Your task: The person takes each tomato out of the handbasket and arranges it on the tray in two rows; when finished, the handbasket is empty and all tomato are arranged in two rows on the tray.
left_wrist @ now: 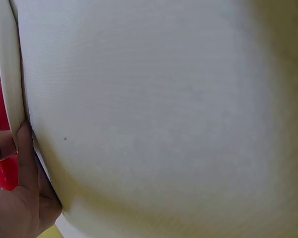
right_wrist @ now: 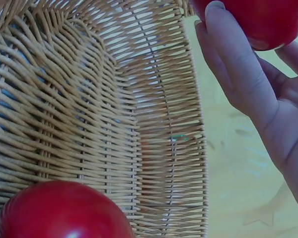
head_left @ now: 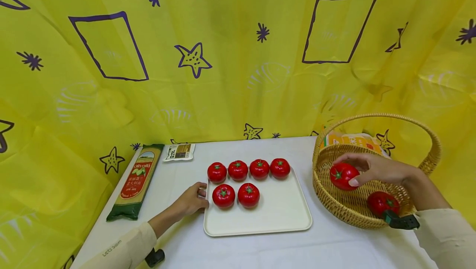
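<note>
A red tomato (head_left: pixel 341 177) is held in my right hand (head_left: pixel 381 169), thumb and fingers around it, over the wicker basket (head_left: pixel 336 209). Inside that basket lies another tomato (head_left: pixel 380 203), its top also visible in the right wrist view. My left hand (head_left: pixel 192 201) grips the left edge of a cream tray (head_left: pixel 279 215), and the left wrist view shows its fingers on both sides of the rim (left_wrist: pixel 11 74). On the tray several tomatoes (head_left: pixel 238 170) form a back row, with two more tomatoes (head_left: pixel 248 195) in front at the left.
Left of the tray lies a long pasta packet (head_left: pixel 135 182), with a small white sachet (head_left: pixel 179 152) behind it. An orange and white package (head_left: pixel 353 140) stands behind the basket, whose tall handle (head_left: pixel 379 115) arches upward. A yellow curtain (head_left: pixel 223 103) hangs along the back.
</note>
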`<act>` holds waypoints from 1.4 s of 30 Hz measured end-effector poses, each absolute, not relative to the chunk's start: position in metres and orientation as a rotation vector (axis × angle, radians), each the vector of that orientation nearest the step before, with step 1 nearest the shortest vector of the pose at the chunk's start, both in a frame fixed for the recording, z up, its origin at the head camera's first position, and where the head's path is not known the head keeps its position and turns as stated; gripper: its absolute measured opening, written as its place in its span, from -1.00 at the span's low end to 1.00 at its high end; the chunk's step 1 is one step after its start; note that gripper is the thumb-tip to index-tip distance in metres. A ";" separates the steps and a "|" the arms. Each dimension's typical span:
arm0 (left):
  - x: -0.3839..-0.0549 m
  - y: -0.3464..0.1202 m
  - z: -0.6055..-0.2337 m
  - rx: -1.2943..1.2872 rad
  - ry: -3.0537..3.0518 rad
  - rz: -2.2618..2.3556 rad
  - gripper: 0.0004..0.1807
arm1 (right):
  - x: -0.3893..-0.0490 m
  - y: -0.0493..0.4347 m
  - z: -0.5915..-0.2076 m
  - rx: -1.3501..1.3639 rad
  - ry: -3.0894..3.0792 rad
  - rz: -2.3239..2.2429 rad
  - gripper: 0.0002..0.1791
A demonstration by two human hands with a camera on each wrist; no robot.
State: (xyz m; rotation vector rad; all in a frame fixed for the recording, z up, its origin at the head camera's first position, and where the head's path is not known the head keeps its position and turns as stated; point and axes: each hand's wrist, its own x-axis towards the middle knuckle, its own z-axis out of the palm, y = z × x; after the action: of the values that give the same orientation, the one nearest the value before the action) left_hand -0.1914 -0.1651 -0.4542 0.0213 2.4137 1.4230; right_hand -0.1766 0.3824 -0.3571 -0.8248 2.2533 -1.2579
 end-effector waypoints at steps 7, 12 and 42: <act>-0.193 -0.166 -0.455 0.028 2.420 1.414 -0.29 | -0.176 0.374 -0.356 -0.865 2.122 -1.319 -0.35; -0.193 -0.166 -0.457 0.026 2.422 1.403 -0.29 | -0.174 0.364 -0.354 -0.897 2.092 -1.347 -0.39; -0.192 -0.167 -0.456 0.038 2.401 1.470 -0.31 | -0.173 0.293 -0.358 -0.868 2.069 -1.340 -0.36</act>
State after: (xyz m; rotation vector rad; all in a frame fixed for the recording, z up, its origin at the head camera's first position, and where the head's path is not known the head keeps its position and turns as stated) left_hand -0.1915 -0.1670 -0.4563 0.0382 2.4010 1.4701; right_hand -0.1730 0.2934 -0.3582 -0.8676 2.0692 -1.3405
